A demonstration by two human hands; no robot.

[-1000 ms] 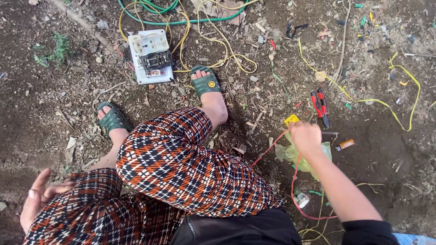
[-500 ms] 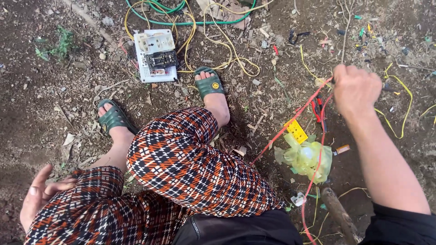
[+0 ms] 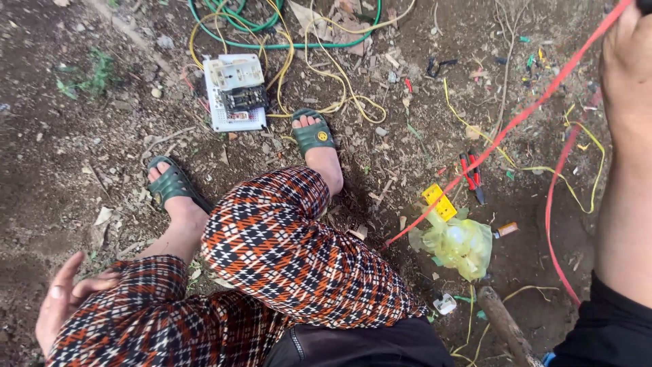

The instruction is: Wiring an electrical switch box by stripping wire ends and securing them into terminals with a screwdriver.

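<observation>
Left hand [image 3: 64,306] of mine sits at the lower left of the frame, fingers loosely spread and holding nothing, the palm resting against my checked trouser leg [image 3: 272,258] just above the dirt. Along the right edge my bare forearm runs upward, and my right hand [image 3: 628,64] at the upper right corner is closed around a red wire [image 3: 516,122]; the fingertips are cut off by the frame's edge. That wire slants tight down from my grip toward the middle of the frame and meets the ground beside my knee, near a crumpled yellow-green plastic bag [image 3: 458,241]. A second loop of it hangs down the right side. Just above the bag lies a small yellow block [image 3: 440,202], and next to that red-handled pliers [image 3: 472,175] on the soil. A stick [image 3: 502,326] lies at the lower right. Farther up, my feet in green sandals [image 3: 312,134] stand on the bare earth. Beyond them, at the upper left, a white electrical board [image 3: 234,92] lies flat, with yellow wires [image 3: 326,75] and a green hose [image 3: 285,41] coiled at the top.
</observation>
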